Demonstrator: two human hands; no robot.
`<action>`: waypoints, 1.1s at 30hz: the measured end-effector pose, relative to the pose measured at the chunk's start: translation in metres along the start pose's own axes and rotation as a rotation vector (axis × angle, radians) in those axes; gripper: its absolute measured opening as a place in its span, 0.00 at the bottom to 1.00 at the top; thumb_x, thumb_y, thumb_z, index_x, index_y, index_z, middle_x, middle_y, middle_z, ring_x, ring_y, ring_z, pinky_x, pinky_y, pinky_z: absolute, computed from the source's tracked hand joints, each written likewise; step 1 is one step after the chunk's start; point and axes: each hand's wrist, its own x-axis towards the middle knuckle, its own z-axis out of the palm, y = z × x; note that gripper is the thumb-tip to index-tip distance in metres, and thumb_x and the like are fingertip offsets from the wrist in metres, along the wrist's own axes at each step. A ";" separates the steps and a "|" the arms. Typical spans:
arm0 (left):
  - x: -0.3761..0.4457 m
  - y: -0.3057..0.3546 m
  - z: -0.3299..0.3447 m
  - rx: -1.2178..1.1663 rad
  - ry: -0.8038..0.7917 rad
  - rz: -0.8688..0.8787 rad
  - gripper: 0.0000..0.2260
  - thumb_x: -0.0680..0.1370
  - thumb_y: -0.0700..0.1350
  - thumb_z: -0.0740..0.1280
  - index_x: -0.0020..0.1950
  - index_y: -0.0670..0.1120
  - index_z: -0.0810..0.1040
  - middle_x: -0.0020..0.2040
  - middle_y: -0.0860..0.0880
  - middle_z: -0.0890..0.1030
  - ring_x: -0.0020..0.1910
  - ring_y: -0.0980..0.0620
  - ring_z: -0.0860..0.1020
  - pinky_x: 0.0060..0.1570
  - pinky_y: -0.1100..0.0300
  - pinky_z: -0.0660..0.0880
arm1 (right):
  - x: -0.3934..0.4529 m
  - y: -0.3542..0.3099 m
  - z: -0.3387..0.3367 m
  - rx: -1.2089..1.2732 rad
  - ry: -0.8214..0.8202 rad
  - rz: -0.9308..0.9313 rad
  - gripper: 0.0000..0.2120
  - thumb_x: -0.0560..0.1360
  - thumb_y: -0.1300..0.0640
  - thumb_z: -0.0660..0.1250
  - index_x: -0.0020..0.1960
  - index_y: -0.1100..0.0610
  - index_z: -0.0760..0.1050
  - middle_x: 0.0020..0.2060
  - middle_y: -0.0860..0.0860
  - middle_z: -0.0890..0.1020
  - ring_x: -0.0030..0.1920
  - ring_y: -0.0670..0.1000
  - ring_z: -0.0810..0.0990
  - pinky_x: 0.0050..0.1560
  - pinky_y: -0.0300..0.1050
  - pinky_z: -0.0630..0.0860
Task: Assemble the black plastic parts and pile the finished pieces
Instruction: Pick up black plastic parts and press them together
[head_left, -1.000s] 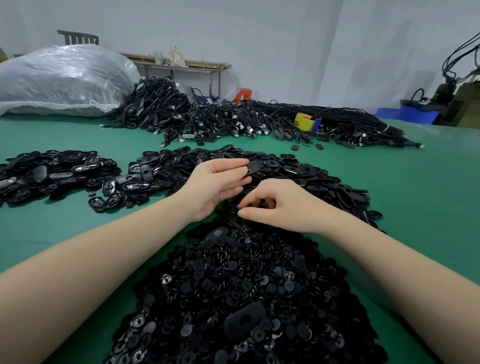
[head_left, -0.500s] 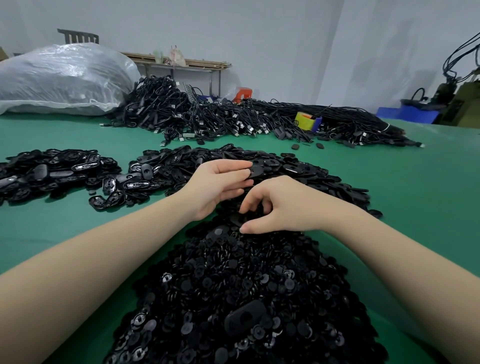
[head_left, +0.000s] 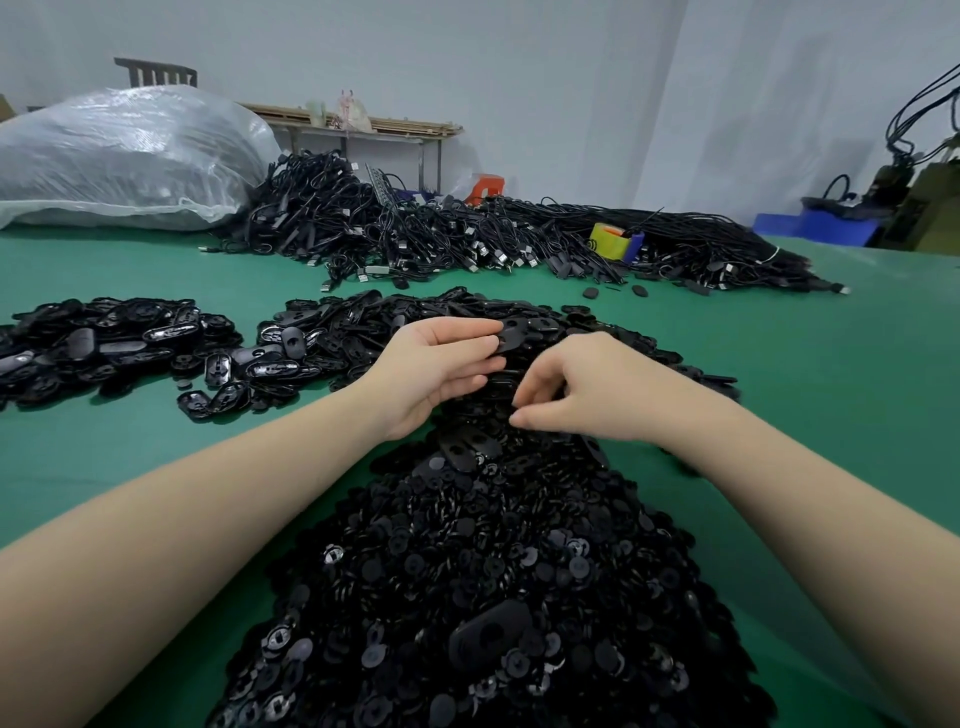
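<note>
Two hands over black heaps: left hand (head_left: 434, 371) pinches an oval plate (head_left: 514, 332); right hand (head_left: 582, 387), fingers curled, thumb and forefinger together over button pile (head_left: 467, 597).

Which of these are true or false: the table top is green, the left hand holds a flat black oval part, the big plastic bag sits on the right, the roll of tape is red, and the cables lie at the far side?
1. The table top is green. True.
2. The left hand holds a flat black oval plastic part. True.
3. The big clear plastic bag sits far right. False: far left.
4. The roll of tape is red. False: yellow.
5. The tangled heap of black cables lies at the far side. True.
</note>
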 end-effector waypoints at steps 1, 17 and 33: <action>0.000 0.000 0.000 0.001 0.000 0.000 0.08 0.77 0.37 0.70 0.52 0.47 0.84 0.46 0.49 0.87 0.47 0.52 0.86 0.38 0.65 0.80 | -0.001 0.001 0.002 0.000 -0.039 0.013 0.10 0.73 0.44 0.73 0.51 0.47 0.84 0.43 0.43 0.83 0.42 0.42 0.80 0.44 0.37 0.75; 0.000 0.000 -0.001 -0.001 -0.015 -0.003 0.09 0.78 0.37 0.69 0.52 0.49 0.84 0.49 0.50 0.87 0.48 0.53 0.85 0.39 0.65 0.79 | 0.002 -0.004 0.012 0.016 0.033 -0.154 0.04 0.70 0.51 0.77 0.44 0.48 0.86 0.26 0.38 0.77 0.32 0.32 0.75 0.35 0.28 0.68; -0.001 0.000 0.002 0.033 -0.006 0.001 0.10 0.79 0.34 0.67 0.52 0.47 0.83 0.49 0.48 0.87 0.48 0.52 0.85 0.39 0.65 0.80 | 0.010 0.036 0.050 0.439 0.850 0.029 0.07 0.74 0.56 0.73 0.52 0.51 0.85 0.41 0.40 0.83 0.41 0.38 0.80 0.46 0.30 0.74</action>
